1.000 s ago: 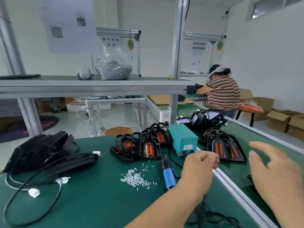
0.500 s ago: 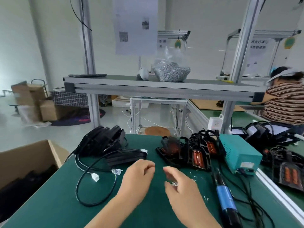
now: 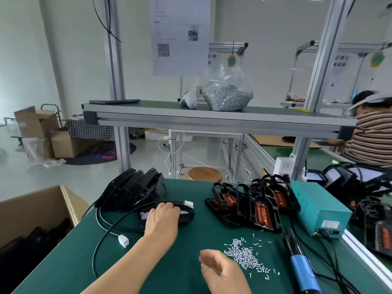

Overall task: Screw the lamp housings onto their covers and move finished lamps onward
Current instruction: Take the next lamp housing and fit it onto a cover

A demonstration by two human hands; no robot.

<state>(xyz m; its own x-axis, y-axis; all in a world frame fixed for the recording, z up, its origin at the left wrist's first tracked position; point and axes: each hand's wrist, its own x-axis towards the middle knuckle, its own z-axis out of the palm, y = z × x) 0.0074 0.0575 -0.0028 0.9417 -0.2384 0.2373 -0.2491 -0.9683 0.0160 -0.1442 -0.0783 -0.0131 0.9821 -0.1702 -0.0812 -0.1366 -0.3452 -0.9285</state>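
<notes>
Left hand [image 3: 162, 219] is palm down on a black lamp shell [image 3: 186, 216] that lies flat on the green table [image 3: 70, 268], left of centre. Fingers are bent over its top. I can't tell if they grip it or just rest there. The shell sits just in front of a leaning stack of black shells [image 3: 135, 187]. A black cable [image 3: 95, 259] loops over the table around the shell. One white plug [image 3: 123, 240] lies near the left wrist, and a second white plug [image 3: 188, 203] sits at the shell's far right end.

Right hand [image 3: 220, 270] is low in frame above the table, blurred, with fingers loosely curled and thumb up. I see nothing in it. It's just beside the loose pile of small screws [image 3: 244, 254], on the pile's left.

Right of the screws an electric screwdriver [image 3: 303, 270] with a blue grip lies on the table, tip pointing away. Behind it is a teal power box [image 3: 320, 209] at the table's right edge. Between the box and the shell is a row of black lamp housings [image 3: 254, 206] with orange inserts, overlapping one another.

An open cardboard box [image 3: 38, 209] stands at the table's left with dark parts inside. The shelf [image 3: 212, 119] overhead carries a clear bag of screws [image 3: 228, 96]. A person in a striped shirt [image 3: 371, 141] sits at the next bench, far right.
</notes>
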